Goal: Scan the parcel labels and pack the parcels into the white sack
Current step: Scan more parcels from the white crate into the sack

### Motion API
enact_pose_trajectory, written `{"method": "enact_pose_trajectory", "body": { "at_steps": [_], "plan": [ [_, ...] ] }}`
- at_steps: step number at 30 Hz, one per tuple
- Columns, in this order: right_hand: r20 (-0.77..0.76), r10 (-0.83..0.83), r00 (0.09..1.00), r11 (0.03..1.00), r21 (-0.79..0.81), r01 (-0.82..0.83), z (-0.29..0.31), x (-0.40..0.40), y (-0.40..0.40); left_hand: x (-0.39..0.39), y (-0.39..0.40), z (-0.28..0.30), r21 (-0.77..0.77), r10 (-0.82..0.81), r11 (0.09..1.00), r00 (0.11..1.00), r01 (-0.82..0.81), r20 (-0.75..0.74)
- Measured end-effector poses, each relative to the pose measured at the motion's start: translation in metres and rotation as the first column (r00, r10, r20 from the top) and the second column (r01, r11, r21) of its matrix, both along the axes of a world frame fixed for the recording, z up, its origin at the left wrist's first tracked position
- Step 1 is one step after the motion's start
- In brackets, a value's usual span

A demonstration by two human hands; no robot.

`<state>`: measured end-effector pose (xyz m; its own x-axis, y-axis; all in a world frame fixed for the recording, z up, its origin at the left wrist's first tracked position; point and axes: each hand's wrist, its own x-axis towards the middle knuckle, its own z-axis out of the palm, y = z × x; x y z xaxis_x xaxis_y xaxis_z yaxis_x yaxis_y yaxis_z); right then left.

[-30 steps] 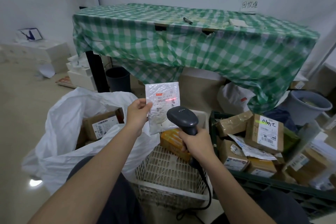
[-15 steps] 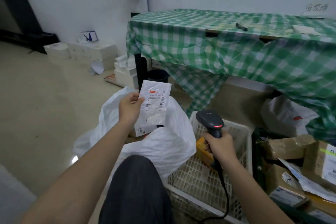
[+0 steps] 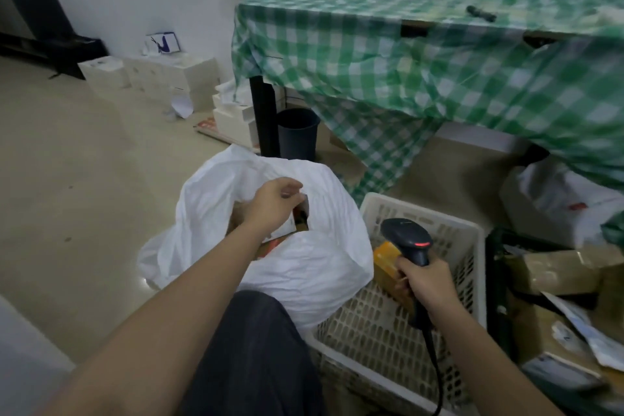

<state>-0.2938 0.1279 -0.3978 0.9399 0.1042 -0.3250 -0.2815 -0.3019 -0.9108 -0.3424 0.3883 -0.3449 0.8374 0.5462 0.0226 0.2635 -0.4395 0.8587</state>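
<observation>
Left hand: our left hand (image 3: 273,204) hangs over the mouth of the white sack (image 3: 304,267), fingers loosely curled with nothing gripped that we can make out; a pale parcel edge (image 3: 287,230) shows just beneath it inside the opening.
Right hand: our right hand (image 3: 423,284) is clamped round the grip of the barcode scanner (image 3: 407,240), head up, a red light glowing on it; its black cable (image 3: 435,371) runs down past the wrist.
White sack: it sits on the floor under the left hand, crumpled, its mouth open, and touches the basket on the side toward the right hand.
Sack contents: below the left wrist we see a bit of orange and brown packaging; what else lies inside we cannot tell.
Basket: a white lattice basket (image 3: 422,213) stands beneath the right hand, with a yellow parcel (image 3: 385,260) in it just beside the scanner hand.
Unpacked parcels: outward of the right hand, past the basket, brown cardboard parcels (image 3: 557,272) and a white mailer (image 3: 587,331) are heaped in a dark green crate (image 3: 496,280).
Bench: beyond both hands a bench under a green checked cloth (image 3: 422,54) carries a dark pen-like thing (image 3: 481,13), blurred.
Floor beyond the left hand: a black bin (image 3: 297,133) stands by the bench leg, and white boxes (image 3: 162,73) line the wall.
Lap: our dark trouser leg (image 3: 250,355) lies between the two forearms.
</observation>
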Motion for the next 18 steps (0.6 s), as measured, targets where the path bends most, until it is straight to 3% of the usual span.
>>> {"method": "enact_pose_trajectory", "body": {
  "at_steps": [6,11,18],
  "plan": [
    [-0.055,-0.137,0.989,0.990,-0.053,0.134,-0.021,0.029,-0.056,0.051,-0.091,-0.028,-0.018,-0.276,0.961,0.961,0.276,0.000],
    [-0.045,-0.212,0.976,0.969,-0.139,0.204,-0.056,0.068,-0.103,0.104,-0.156,-0.097,0.067,-0.466,0.868,0.855,0.491,-0.226],
    [-0.101,-0.182,0.978,0.974,-0.153,0.165,-0.112,0.124,-0.103,0.176,-0.196,-0.213,0.161,-0.478,0.759,0.709,0.631,-0.519]
  ]
}}
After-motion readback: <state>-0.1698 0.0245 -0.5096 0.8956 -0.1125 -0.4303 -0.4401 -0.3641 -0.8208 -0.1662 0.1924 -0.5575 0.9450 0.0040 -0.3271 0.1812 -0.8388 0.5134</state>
